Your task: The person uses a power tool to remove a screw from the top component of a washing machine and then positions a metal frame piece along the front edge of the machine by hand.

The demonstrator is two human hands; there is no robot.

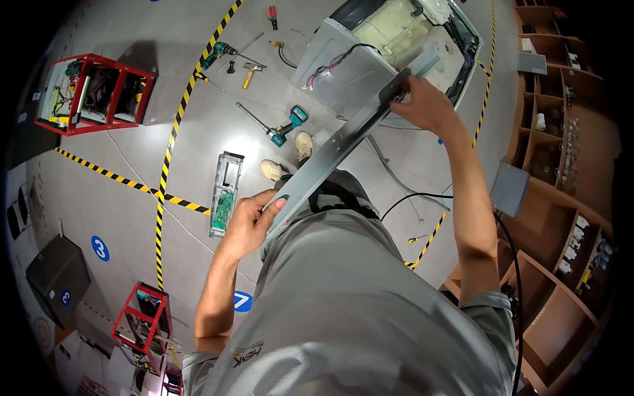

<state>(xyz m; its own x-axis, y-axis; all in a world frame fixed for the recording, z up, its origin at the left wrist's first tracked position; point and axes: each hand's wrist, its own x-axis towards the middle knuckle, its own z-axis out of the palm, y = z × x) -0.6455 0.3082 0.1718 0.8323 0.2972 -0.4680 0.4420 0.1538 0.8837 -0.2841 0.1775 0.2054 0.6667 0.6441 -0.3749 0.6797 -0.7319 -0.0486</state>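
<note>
A long grey sheet-metal bar (pixel 337 144) slants across my front, from low on the left up to the far right. My left hand (pixel 249 223) grips its near end, thumb on top. Near the far end, my right hand (pixel 426 104) pinches the bar's edge between thumb and fingers. Beyond that end sits an opened appliance (pixel 347 69) with a grey side panel, a pale inner tub and loose wires. Part of the appliance is hidden behind the bar. On the floor left of the bar lies a grey plastic panel with a green circuit board (pixel 224 210).
A teal cordless drill (pixel 290 125), another drill (pixel 216 54), a hammer (pixel 249 78) and red-handled pliers (pixel 272 16) lie on the floor. Red-framed tool carts (pixel 99 96) stand left. Wooden shelving (pixel 555 218) lines the right. A black cable (pixel 518 297) hangs beside my right arm.
</note>
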